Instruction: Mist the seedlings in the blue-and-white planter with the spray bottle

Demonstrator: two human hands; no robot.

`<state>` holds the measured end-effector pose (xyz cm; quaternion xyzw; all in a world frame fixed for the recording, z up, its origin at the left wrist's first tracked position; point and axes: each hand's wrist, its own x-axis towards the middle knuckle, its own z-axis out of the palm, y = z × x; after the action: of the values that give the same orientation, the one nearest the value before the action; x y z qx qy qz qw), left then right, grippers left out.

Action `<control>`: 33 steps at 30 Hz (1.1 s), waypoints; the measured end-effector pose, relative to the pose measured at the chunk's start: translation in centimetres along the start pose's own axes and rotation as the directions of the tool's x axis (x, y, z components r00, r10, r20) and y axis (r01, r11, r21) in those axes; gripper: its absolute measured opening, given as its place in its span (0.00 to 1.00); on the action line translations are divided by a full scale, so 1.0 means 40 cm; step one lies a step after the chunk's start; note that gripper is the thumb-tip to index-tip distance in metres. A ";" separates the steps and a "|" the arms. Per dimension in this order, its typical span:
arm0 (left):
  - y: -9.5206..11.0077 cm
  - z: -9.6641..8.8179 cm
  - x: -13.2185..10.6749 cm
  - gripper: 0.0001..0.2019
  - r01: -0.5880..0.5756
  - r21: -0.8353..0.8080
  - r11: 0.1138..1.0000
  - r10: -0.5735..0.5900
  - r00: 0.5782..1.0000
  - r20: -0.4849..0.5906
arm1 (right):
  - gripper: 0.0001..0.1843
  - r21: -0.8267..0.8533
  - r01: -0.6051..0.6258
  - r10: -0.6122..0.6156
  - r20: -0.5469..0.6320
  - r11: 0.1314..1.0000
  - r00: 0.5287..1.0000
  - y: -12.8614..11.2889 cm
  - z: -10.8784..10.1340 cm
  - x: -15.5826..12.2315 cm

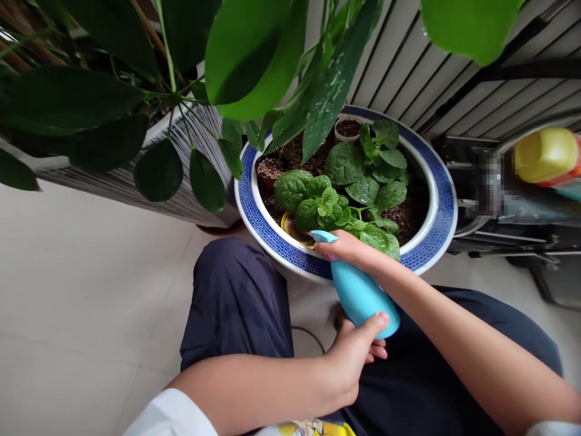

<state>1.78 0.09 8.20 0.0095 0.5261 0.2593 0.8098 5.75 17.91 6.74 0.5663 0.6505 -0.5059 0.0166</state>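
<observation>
A turquoise spray bottle (358, 293) is tilted over my lap, its nozzle end pointing up and left toward a round planter. My right hand (342, 245) is wrapped round the bottle's neck and trigger; the trigger itself is mostly hidden. Lower down, my left hand (356, 354) grips the bottle near its base, thumb on top. Just beyond the nozzle stands the planter (438, 227), with a blue patterned rim. Leafy green plants (329, 203) with wet leaves grow in its dark soil. A yellow ring-shaped edge (285, 224) shows inside the planter near the nozzle.
Large glossy leaves (254, 54) hang across the top, some with droplets. A tall ribbed pot (181, 163) stands at the left. A yellow-capped container (547, 154) sits at the right by a dark metal frame. Pale floor tiles (82, 290) lie at the left.
</observation>
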 end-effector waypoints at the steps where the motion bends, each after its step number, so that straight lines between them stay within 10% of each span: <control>1: 0.002 -0.001 -0.001 0.21 -0.002 0.002 1.000 0.002 1.000 0.000 | 0.16 0.004 -0.005 0.005 -0.003 1.000 1.000 0.000 0.000 -0.001; 7: -0.009 0.014 -0.018 0.21 0.033 0.057 0.998 -0.033 0.999 0.005 | 0.11 0.222 0.072 -0.107 0.153 0.972 0.982 0.013 -0.012 -0.008; 11: 0.021 -0.001 -0.021 0.16 -0.105 0.379 0.919 0.086 0.994 0.068 | 0.08 0.473 0.102 -0.172 0.107 0.875 0.979 0.031 -0.064 -0.043; 14: 0.144 -0.051 -0.009 0.07 -0.337 0.802 0.493 0.408 0.904 0.129 | 0.21 0.675 0.066 -0.132 0.047 0.735 0.990 0.028 -0.110 -0.103; 18: 0.385 -0.132 0.032 0.18 0.040 0.978 -0.207 0.727 0.675 0.126 | 0.16 0.730 0.112 -0.173 0.008 0.674 0.985 0.008 -0.143 -0.188; 23: 0.530 -0.180 0.095 0.24 0.269 0.854 -0.446 0.538 0.843 0.015 | 0.10 0.683 0.181 -0.222 -0.028 0.708 0.975 0.015 -0.145 -0.224; 33: 0.528 -0.189 0.155 0.24 0.379 0.750 -0.542 0.533 0.845 -0.042 | 0.09 0.630 0.313 -0.317 -0.110 0.711 0.942 0.004 -0.157 -0.265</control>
<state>-11.42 19.07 5.67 0.6934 0.6477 -0.2755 0.1541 13.14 14.52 16.02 0.4169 0.5262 -0.6937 -0.2610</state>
